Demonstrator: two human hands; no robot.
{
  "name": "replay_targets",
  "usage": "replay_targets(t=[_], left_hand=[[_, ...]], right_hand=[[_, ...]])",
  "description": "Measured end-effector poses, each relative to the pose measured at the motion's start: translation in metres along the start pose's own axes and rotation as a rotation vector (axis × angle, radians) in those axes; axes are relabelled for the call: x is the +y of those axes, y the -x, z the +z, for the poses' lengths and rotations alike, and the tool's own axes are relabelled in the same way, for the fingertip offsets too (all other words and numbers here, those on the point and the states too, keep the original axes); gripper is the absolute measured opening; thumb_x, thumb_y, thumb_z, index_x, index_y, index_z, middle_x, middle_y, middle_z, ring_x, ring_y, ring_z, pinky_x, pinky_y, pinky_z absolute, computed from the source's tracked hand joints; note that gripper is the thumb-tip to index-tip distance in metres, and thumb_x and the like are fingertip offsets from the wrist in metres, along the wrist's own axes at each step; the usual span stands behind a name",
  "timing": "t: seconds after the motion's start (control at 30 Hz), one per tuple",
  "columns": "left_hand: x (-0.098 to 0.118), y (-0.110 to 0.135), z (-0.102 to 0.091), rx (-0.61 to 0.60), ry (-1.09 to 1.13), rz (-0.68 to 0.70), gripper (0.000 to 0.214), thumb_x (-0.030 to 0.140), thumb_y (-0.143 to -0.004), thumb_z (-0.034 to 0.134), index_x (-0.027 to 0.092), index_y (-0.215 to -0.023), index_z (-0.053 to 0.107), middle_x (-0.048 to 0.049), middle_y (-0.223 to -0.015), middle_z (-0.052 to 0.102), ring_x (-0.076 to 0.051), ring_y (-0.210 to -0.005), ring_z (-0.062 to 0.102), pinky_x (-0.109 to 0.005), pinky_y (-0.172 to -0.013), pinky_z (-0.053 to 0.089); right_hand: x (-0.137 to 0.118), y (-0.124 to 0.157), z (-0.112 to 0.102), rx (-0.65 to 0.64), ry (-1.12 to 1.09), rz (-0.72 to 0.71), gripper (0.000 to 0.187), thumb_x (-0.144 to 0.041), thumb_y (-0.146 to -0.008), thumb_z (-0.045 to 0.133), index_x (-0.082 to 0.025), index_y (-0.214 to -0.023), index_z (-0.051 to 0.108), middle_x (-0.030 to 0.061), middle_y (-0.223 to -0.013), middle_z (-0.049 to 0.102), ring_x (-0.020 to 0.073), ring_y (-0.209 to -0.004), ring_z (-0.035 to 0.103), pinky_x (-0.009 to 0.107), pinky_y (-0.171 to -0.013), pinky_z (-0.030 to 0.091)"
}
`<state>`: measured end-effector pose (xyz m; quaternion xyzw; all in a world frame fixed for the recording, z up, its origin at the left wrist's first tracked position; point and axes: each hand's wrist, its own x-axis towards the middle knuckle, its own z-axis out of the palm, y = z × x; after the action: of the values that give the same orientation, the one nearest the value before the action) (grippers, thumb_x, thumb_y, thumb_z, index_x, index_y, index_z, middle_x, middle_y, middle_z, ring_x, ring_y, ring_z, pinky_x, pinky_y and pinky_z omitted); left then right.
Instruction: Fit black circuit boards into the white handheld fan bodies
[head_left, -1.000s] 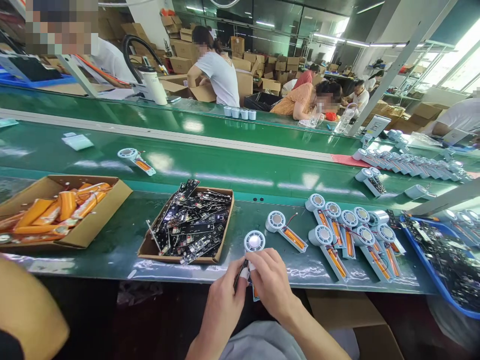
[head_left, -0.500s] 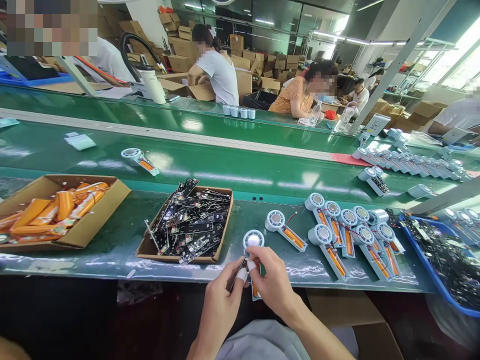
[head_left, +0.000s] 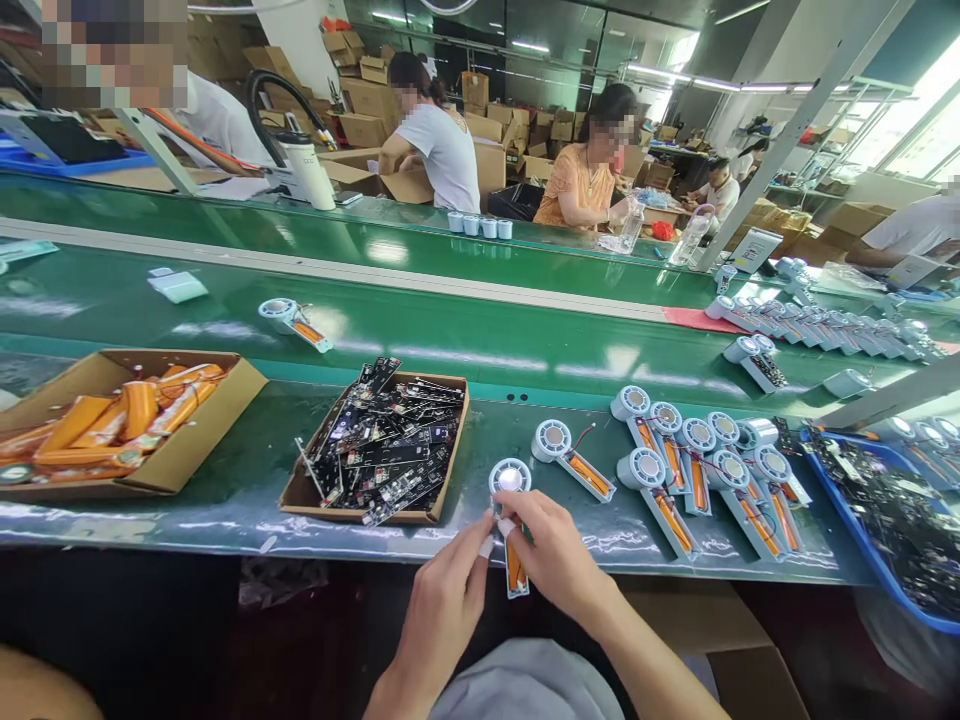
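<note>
My left hand [head_left: 448, 580] and my right hand [head_left: 553, 548] meet at the table's front edge, fingertips pinched together. What they hold between them is small and mostly hidden by the fingers. White covers sit on some fingertips. Right behind and under the hands lies a light-blue handheld fan housing [head_left: 510, 474], its round head away from me. An orange battery [head_left: 516, 570] shows in its handle, which points toward me. To the left stands a cardboard tray of black circuit boards [head_left: 397, 450]; just right of my hands lies another fan housing [head_left: 552, 440].
Several fan housings with batteries [head_left: 697, 435] lie to the right, beside a blue tray [head_left: 847, 540] of dark boards. At left is a cardboard box [head_left: 217, 420] of orange batteries. A green conveyor belt [head_left: 450, 325] crosses behind, carrying parts. Several people sit beyond it.
The dark circuit board seen in my left hand is now out of sight behind the fingers. My hands have shifted slightly, baring more of the fan handle. Parts on the belt moved right.
</note>
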<state>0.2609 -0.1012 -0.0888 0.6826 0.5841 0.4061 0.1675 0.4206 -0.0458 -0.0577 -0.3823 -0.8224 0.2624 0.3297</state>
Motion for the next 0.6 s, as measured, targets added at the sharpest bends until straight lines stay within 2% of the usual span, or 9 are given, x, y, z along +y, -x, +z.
replay_targets(t=[0.1, 0.2, 0.3, 0.4, 0.5, 0.6], left_hand=[[-0.002, -0.010, -0.011, -0.103, 0.105, -0.032, 0.035, 0.023, -0.096, 0.044, 0.021, -0.116, 0.074, -0.0087, -0.112, 0.079, -0.024, -0.099, 0.077, -0.033, -0.086, 0.063], [-0.002, -0.017, -0.019, -0.151, 0.184, -0.065, 0.035, 0.024, -0.095, 0.047, 0.022, -0.115, 0.075, -0.0075, -0.110, 0.080, -0.023, -0.094, 0.078, -0.033, -0.084, 0.063], [-0.003, -0.019, -0.021, -0.172, 0.214, -0.036, 0.036, 0.021, -0.093, 0.047, 0.024, -0.116, 0.075, -0.0064, -0.111, 0.080, -0.023, -0.094, 0.078, -0.032, -0.087, 0.062], [-0.004, -0.020, -0.020, -0.196, 0.230, -0.010, 0.036, 0.019, -0.093, 0.046, 0.023, -0.114, 0.075, -0.0068, -0.108, 0.080, -0.022, -0.092, 0.078, -0.031, -0.085, 0.062], [-0.001, -0.021, -0.017, -0.170, 0.227, -0.083, 0.033, 0.026, -0.094, 0.048, 0.022, -0.112, 0.076, -0.0079, -0.106, 0.080, -0.023, -0.091, 0.078, -0.033, -0.084, 0.063], [0.011, -0.017, -0.016, -0.143, 0.221, -0.190, 0.038, 0.034, -0.097, 0.046, 0.020, -0.118, 0.073, -0.0100, -0.117, 0.077, -0.026, -0.104, 0.075, -0.036, -0.093, 0.060]], right_hand=[[0.003, -0.008, -0.014, -0.105, -0.067, -0.007, 0.031, -0.007, -0.095, 0.053, -0.024, -0.115, 0.070, 0.0046, -0.096, 0.069, 0.0174, -0.086, 0.065, 0.027, -0.078, 0.053], [0.004, -0.013, -0.021, -0.141, -0.131, 0.026, 0.027, -0.008, -0.094, 0.056, -0.024, -0.106, 0.075, 0.0040, -0.094, 0.068, 0.0169, -0.085, 0.065, 0.027, -0.078, 0.052], [0.007, -0.014, -0.022, -0.157, -0.185, 0.058, 0.024, -0.008, -0.092, 0.059, -0.023, -0.098, 0.077, 0.0032, -0.090, 0.068, 0.0172, -0.084, 0.065, 0.027, -0.076, 0.050], [0.007, -0.014, -0.017, -0.146, -0.234, 0.092, 0.020, -0.010, -0.090, 0.062, -0.022, -0.090, 0.078, 0.0018, -0.082, 0.066, 0.0158, -0.077, 0.062, 0.024, -0.068, 0.047], [0.003, -0.014, -0.015, -0.080, -0.245, 0.174, 0.017, -0.016, -0.090, 0.062, -0.023, -0.088, 0.078, 0.0004, -0.077, 0.063, 0.0136, -0.067, 0.056, 0.022, -0.060, 0.041], [-0.005, -0.010, -0.016, -0.099, -0.275, 0.308, 0.018, -0.023, -0.094, 0.059, -0.022, -0.094, 0.077, -0.0037, -0.063, 0.057, 0.0113, -0.055, 0.048, 0.022, -0.055, 0.036]])
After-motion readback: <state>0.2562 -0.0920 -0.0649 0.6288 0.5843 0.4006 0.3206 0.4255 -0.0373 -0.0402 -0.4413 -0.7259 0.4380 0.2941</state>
